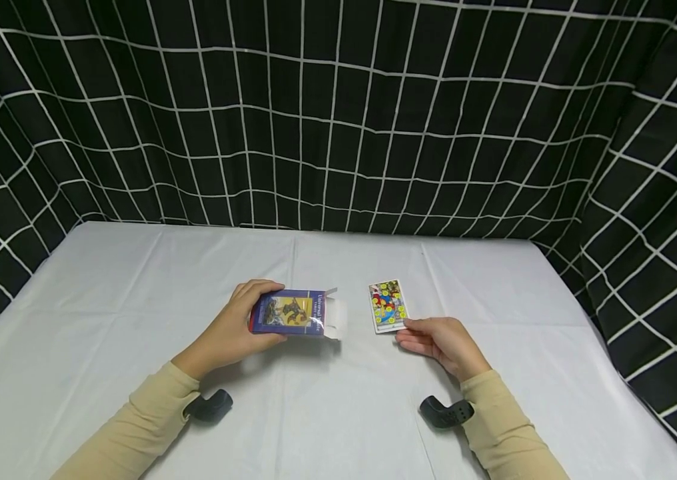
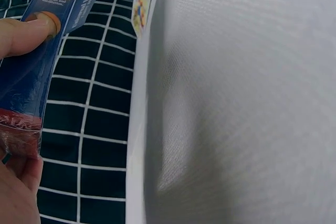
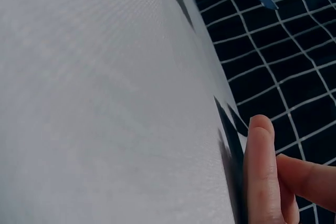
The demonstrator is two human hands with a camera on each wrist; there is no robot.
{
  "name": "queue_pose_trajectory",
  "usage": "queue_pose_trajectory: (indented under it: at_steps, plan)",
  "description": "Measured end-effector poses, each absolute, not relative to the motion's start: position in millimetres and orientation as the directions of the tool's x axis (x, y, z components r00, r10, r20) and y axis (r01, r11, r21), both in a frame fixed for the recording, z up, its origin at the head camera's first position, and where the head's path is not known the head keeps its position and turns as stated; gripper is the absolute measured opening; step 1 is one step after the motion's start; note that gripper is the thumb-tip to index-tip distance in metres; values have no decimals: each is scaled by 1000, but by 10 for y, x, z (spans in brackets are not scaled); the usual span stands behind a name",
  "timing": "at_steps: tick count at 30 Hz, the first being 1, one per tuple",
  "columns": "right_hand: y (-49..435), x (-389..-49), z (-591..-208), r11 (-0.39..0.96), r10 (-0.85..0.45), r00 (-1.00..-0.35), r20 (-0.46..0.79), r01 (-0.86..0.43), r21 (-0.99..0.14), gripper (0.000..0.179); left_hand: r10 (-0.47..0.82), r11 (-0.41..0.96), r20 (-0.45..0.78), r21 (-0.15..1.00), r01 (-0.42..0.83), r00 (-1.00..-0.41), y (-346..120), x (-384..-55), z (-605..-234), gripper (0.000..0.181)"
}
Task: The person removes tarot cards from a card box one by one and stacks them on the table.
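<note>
My left hand (image 1: 241,321) grips a blue tarot card box (image 1: 287,312) around its left end, holding it just above the table. A white flap (image 1: 335,319) stands open at the box's right end. In the left wrist view the thumb presses the blue side of the box (image 2: 23,80). To the right, my right hand (image 1: 443,341) pinches a tarot card (image 1: 388,305) by its lower right corner, thumb on top and fingers beneath. The card lies picture side up, with yellow discs on it. Whether more cards lie under it, I cannot tell.
A white cloth (image 1: 194,267) with fold creases covers the table. Black curtains with a white grid (image 1: 326,120) hang behind and at both sides. Dark curved devices (image 1: 448,412) sit at both wrists, by the beige sleeves (image 1: 506,427).
</note>
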State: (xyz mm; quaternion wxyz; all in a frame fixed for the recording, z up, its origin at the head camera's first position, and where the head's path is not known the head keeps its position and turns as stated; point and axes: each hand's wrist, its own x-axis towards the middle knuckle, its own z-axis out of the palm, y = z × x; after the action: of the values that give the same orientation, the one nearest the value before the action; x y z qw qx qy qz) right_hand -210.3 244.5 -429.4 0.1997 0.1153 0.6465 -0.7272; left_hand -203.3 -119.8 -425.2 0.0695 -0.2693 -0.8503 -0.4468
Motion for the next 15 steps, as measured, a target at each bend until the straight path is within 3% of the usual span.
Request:
queue_pose_trajectory:
  at_steps: [15]
  plan:
    - [2399, -2136, -4282, -1, -105, -863, -495, 497, -868, 24, 399, 447, 360, 726, 522, -843, -1202, -2025, -4240, 75]
